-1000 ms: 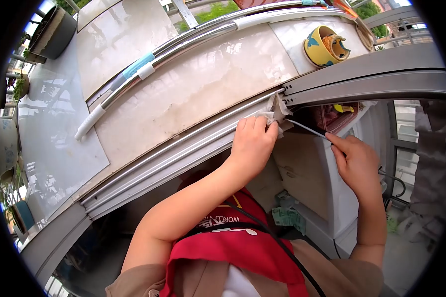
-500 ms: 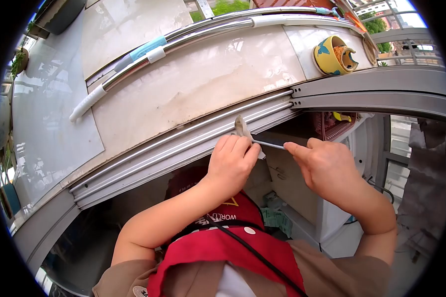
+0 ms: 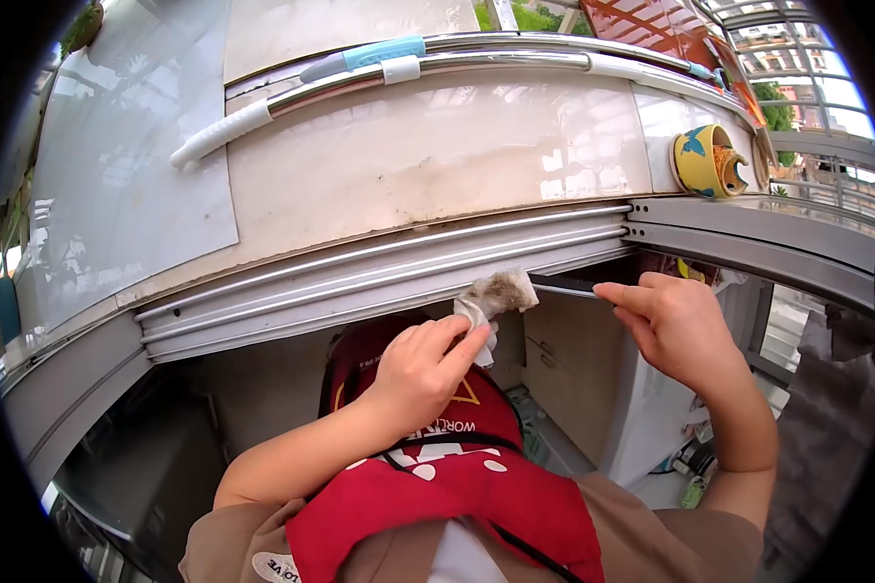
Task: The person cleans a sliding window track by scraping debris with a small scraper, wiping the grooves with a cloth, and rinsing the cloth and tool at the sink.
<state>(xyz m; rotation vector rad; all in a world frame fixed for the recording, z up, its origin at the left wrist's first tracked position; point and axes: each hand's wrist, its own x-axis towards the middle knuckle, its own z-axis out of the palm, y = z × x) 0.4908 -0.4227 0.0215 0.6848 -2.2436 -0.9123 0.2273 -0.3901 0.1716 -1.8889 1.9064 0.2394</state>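
Observation:
My left hand (image 3: 420,369) is closed in a pinch on a crumpled white wipe (image 3: 476,316), whose upper part is smeared grey-brown. The soiled end sticks up past my fingertips, in front of the lower edge of a silver sliding-window track (image 3: 360,282). To the right, my right hand (image 3: 671,316) is closed around a thin, dark and silver metal tool (image 3: 566,287). Its far end reaches the dirty side of the wipe; its handle is hidden in my palm.
Beyond the track lies a tiled ledge (image 3: 408,155) with two long poles, one with a white grip (image 3: 224,131). A yellow pot (image 3: 705,160) stands at the right, near the grey window frame (image 3: 749,223). A red apron (image 3: 437,510) covers my front.
Both hands have come back from the track, nearer my body. The wipe, earlier folded around the tool's end, now spreads out with its soiled face showing. The view has also shifted.

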